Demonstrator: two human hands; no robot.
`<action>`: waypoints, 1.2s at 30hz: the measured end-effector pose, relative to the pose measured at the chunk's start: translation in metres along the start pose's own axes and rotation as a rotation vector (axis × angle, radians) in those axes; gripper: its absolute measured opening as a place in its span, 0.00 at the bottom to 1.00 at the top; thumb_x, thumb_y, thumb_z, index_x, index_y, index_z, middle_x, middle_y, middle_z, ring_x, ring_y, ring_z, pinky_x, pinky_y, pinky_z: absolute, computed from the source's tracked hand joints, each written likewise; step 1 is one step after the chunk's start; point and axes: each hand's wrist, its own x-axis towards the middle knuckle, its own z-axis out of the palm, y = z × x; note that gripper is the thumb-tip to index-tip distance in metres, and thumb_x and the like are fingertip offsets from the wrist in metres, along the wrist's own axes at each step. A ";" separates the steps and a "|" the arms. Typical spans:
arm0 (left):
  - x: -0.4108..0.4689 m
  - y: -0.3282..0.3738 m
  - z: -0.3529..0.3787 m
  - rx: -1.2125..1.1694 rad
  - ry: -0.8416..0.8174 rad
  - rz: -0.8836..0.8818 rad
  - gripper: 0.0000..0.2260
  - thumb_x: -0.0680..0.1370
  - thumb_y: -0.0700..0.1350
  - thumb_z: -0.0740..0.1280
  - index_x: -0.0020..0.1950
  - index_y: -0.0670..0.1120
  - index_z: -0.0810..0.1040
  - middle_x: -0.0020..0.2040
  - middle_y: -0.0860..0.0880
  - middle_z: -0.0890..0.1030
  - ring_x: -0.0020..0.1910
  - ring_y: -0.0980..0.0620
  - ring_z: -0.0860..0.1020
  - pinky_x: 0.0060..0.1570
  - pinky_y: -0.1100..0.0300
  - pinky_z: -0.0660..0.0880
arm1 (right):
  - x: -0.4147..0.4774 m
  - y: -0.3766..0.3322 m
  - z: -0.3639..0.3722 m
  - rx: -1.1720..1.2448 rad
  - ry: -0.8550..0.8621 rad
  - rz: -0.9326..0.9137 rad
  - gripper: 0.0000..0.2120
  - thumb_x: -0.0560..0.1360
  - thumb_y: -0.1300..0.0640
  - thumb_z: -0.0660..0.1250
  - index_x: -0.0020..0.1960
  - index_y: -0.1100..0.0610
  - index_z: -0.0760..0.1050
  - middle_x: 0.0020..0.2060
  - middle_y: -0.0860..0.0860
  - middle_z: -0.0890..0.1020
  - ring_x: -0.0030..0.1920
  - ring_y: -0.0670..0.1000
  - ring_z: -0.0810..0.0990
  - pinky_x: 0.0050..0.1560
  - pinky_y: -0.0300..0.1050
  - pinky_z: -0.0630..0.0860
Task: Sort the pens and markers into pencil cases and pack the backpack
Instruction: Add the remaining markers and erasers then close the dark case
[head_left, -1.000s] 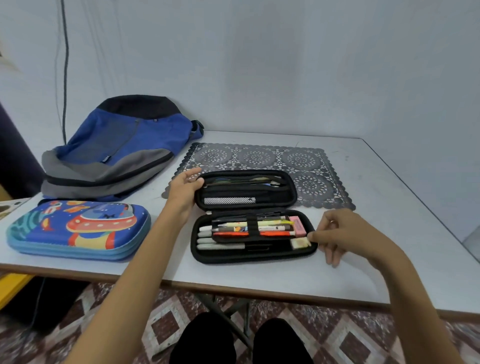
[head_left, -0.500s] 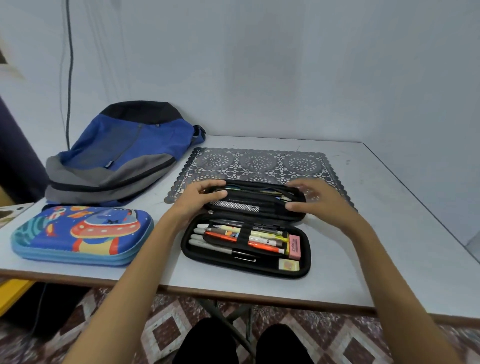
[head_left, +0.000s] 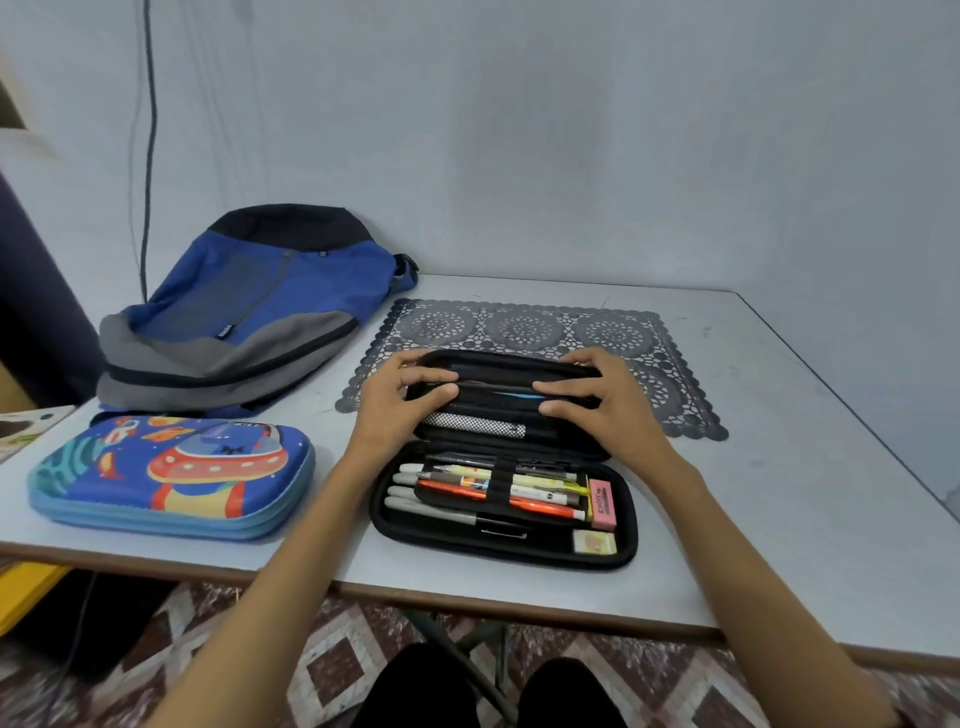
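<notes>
My left hand and right hand each keep a curled grip on 1 end of the lid of the black pencil case, mid-counter, lid tilted up. Pens fill its near half. My fingers hide the lid's corners. The backpack lies far left.

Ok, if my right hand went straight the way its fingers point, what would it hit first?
Likely the left hand, facing the right hand across the black pencil case lid; depth unclear.
</notes>
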 end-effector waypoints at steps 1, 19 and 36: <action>-0.002 0.001 0.000 0.004 0.030 0.038 0.11 0.71 0.41 0.76 0.45 0.57 0.84 0.61 0.51 0.77 0.64 0.57 0.73 0.58 0.74 0.67 | -0.001 -0.001 -0.001 -0.029 0.026 -0.044 0.12 0.70 0.50 0.74 0.53 0.43 0.82 0.61 0.47 0.74 0.64 0.48 0.69 0.64 0.43 0.65; -0.070 0.014 -0.029 0.396 0.147 0.779 0.14 0.72 0.31 0.69 0.39 0.46 0.68 0.52 0.47 0.70 0.51 0.50 0.76 0.50 0.54 0.79 | -0.075 -0.044 -0.008 -0.341 0.215 -0.481 0.09 0.67 0.65 0.77 0.37 0.55 0.79 0.56 0.53 0.80 0.52 0.52 0.77 0.53 0.45 0.69; -0.082 0.021 -0.055 0.183 -0.382 0.402 0.23 0.63 0.26 0.58 0.52 0.45 0.77 0.53 0.49 0.76 0.58 0.45 0.75 0.60 0.58 0.70 | -0.107 -0.058 0.006 -0.215 0.165 -0.403 0.20 0.66 0.42 0.77 0.55 0.48 0.82 0.53 0.47 0.81 0.54 0.47 0.78 0.53 0.45 0.74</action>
